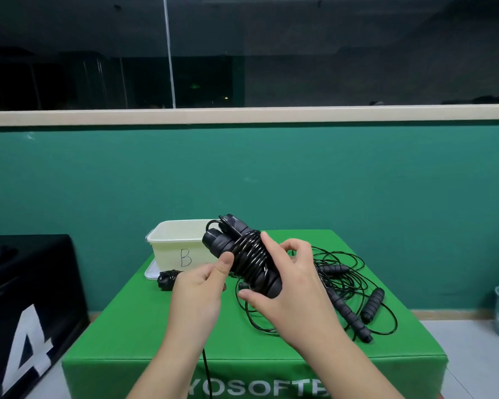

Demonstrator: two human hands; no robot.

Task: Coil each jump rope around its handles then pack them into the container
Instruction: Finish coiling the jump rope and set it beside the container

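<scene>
Head view, held bundle: jump rope (247, 256) lifted above table centre, both handles side by side, thin black cord wound tight round their middle; handle tops point far-left toward the container.
Right hand: right hand (285, 279) wrapped round the near end of the handles, thumb under, fingers over the coils; firm grip.
Left hand: left hand (198, 286) thumb pressed on the coil's left side, fingers curled beneath; looks to pinch the cord, a strand drops off the near table edge.
Container: cream container (182, 244) marked B, far-left on the table, open top, sits on its lid (150, 272); inside not visible.
Done rope: small coiled rope (167, 279) on the table just in front of the container, not packed.
Loose ropes: tangled pile of ropes (346, 286) on the right, several foam handles (372, 305) lying in it.
Table: green-covered table (162, 335).
Handling: light; foam handles grippy and slightly soft; cord glossy, springy, likely to unwind if released.
Where to hold: across coils and both handles together, tail end pinned.
Risk: loose tail snagging the pile.
</scene>
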